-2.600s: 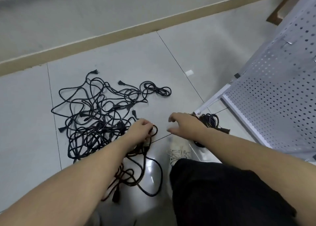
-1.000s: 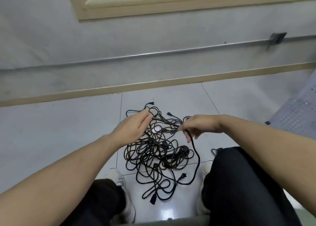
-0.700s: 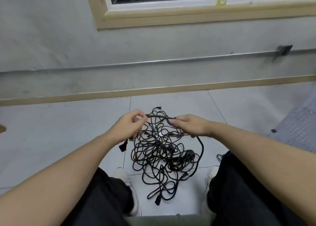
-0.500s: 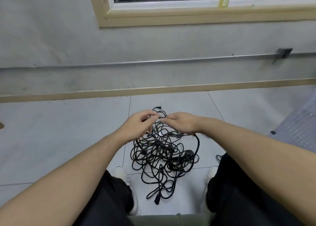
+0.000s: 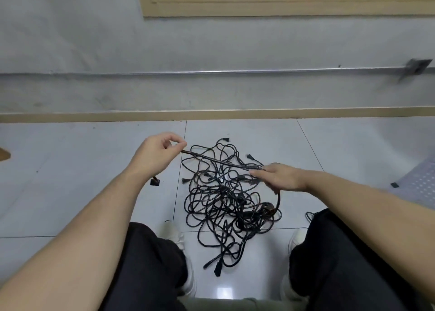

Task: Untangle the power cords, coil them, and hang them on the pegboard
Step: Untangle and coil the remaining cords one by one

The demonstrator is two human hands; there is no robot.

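A tangled heap of black power cords (image 5: 226,200) lies on the grey tiled floor between my feet. My left hand (image 5: 156,156) pinches one cord between thumb and fingers, and a plug end (image 5: 154,182) hangs below that hand. The same cord runs taut to my right hand (image 5: 280,177), which holds it with the fingers stretched forward; from there it drops down into the heap. Only a corner of the white pegboard (image 5: 421,183) shows at the right edge.
My knees in dark trousers and white shoes (image 5: 173,234) frame the heap at the bottom. A grey wall with a beige skirting board (image 5: 211,115) and a metal pipe runs across behind. A further cord end (image 5: 309,215) lies by my right knee.
My hands were close together half a second ago; they have drawn apart, the left going left and up, the right going right, stretching a length of cord between them.
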